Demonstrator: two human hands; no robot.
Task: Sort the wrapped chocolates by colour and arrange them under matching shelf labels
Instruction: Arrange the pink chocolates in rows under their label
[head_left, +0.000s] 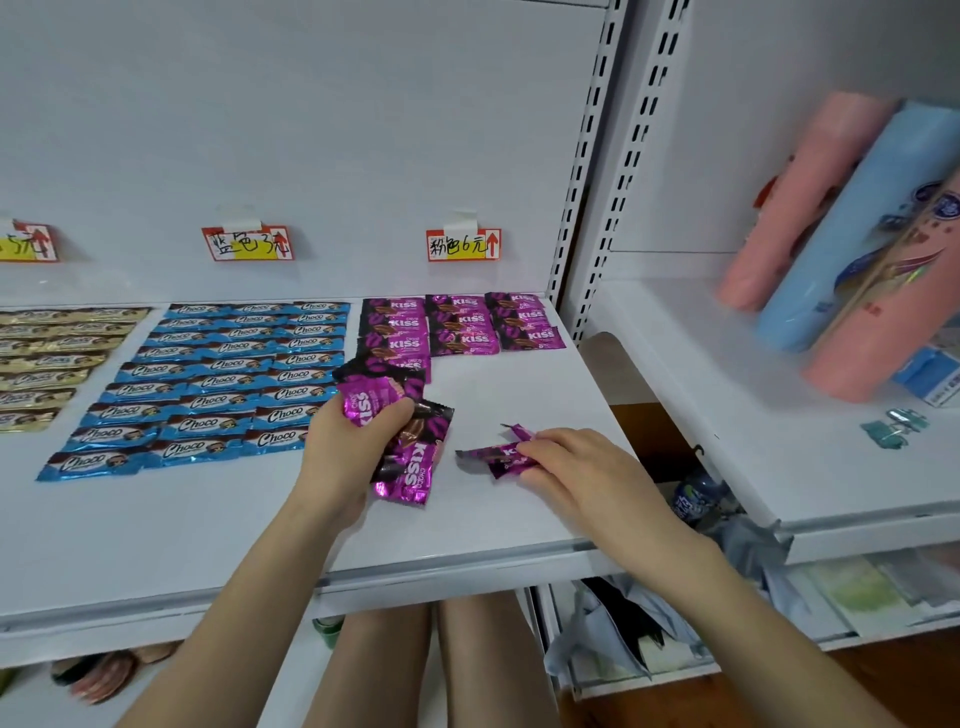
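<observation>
Pink stack clamped in left hand as supply; right hand pinching single packet flat on shelf, ready for rows beyond fingers, under pink label.

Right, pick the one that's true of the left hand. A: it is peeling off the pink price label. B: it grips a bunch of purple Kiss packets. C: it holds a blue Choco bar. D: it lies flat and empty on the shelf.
B: the left hand is closed around several purple Kiss packets, in front of the purple rows, while the blue Choco bars lie untouched beside it.
</observation>
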